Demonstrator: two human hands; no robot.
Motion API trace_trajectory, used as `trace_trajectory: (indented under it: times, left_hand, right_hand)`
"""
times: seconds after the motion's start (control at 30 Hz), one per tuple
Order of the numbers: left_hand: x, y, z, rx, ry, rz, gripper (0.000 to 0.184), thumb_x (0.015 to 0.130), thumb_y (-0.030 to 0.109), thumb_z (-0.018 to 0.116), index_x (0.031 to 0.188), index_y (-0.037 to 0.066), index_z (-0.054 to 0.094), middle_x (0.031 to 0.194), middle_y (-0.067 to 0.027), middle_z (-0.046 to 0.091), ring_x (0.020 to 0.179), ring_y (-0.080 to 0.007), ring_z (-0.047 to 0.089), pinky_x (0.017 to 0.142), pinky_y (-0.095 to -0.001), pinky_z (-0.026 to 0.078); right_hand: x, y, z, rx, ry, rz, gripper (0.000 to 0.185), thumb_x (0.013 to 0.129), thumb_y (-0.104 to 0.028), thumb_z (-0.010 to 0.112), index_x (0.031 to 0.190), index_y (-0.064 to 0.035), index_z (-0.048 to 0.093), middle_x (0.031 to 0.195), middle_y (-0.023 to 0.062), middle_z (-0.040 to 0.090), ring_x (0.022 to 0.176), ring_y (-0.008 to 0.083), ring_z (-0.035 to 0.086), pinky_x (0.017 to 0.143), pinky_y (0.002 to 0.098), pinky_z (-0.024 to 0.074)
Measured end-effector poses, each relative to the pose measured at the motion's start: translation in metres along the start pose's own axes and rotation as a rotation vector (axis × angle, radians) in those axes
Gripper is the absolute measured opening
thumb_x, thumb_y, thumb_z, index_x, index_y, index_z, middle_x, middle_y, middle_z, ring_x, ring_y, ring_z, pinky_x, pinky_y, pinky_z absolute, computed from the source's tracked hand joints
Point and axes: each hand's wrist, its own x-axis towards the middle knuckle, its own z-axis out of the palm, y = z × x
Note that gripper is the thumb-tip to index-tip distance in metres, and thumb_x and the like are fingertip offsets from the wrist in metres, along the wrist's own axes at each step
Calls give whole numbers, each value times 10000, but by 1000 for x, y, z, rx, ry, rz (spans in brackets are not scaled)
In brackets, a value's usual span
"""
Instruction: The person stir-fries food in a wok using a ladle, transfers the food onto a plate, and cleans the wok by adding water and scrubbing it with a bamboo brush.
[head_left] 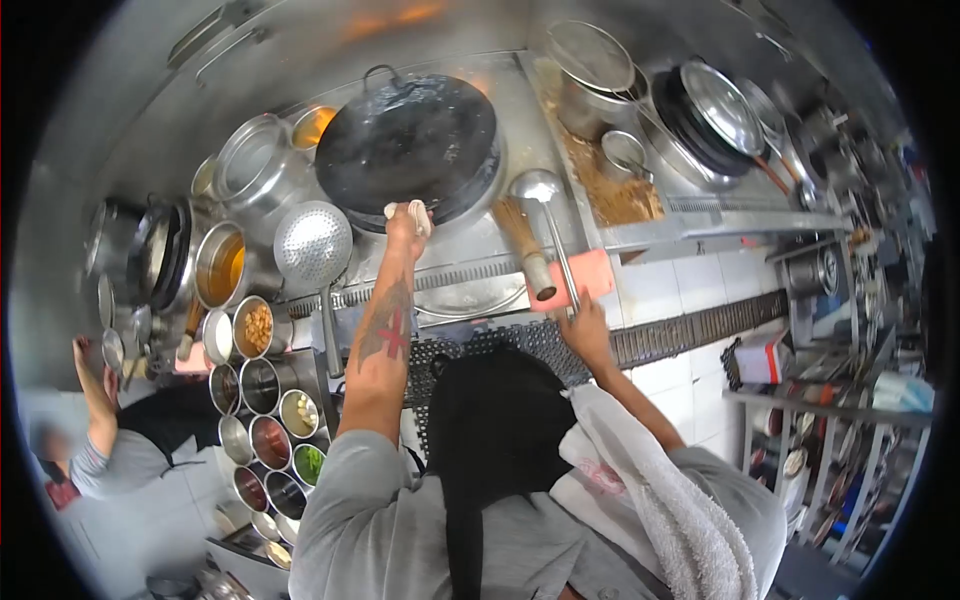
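Observation:
A large black wok (pixel 405 145) sits on the steel stove, dark and wet-looking inside, with a loop handle at its far rim. My left hand (pixel 408 222) is closed at the near rim over a pale folded cloth (pixel 421 220); the handle beneath is hidden. On the right, my right hand (pixel 586 332) has its fingers round the handle end of a steel ladle (pixel 540 187), whose bowl rests on the stove top. Beside the ladle lies a bamboo wok brush (pixel 522 245). A pink folded cloth (pixel 590 278) lies under the ladle's handle at the stove's edge.
Left of the wok are a perforated skimmer (pixel 314 243), a pot of amber liquid (pixel 220 264) and several ingredient tins (pixel 258 326). Another person (pixel 120 440) works at far left. A strainer (pixel 590 55) and lidded pans (pixel 720 108) stand right; shelving (pixel 830 410) is lower right.

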Motion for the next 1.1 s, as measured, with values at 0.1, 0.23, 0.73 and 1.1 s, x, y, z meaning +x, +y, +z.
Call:
trace_trajectory:
  times: [0.1, 0.23, 0.73, 1.1]
  left_hand:
    - [-20, 6, -42, -150, -113, 5, 263, 986, 319, 541, 1052, 67, 577, 892, -87, 652, 695, -248, 650, 616, -383, 554]
    - [-97, 9, -117, 653, 192, 392, 401, 956, 433, 576, 1047, 59, 692, 1018, -106, 699, 828, -260, 677, 681, -340, 542]
    - [-134, -5, -171, 1663, 525, 535, 827, 783, 691, 619, 1203, -18, 549, 1146, -257, 542, 1083, -442, 528, 883, -576, 395]
    - [-259, 112, -249, 913, 146, 484, 498, 942, 319, 656, 1295, -17, 551, 1235, -217, 582, 1152, -353, 569, 981, -409, 449]
  right_hand:
    - [-27, 51, 19, 250, -336, 313, 302, 916, -273, 649, 1024, 0, 577, 773, 168, 626, 709, 343, 616, 686, 457, 503]
    - [-6, -23, -52, 840, -459, 592, 255, 940, -202, 660, 827, -95, 458, 561, -38, 415, 388, 73, 372, 347, 253, 307]
    - [266, -468, 38, 164, -493, -487, 303, 867, -221, 625, 1018, 38, 671, 1039, 289, 664, 1023, 438, 641, 876, 474, 515]
    - [316, -690, 241, 304, -851, -413, 124, 840, -52, 586, 895, 17, 673, 815, 141, 666, 702, 222, 672, 620, 328, 555]
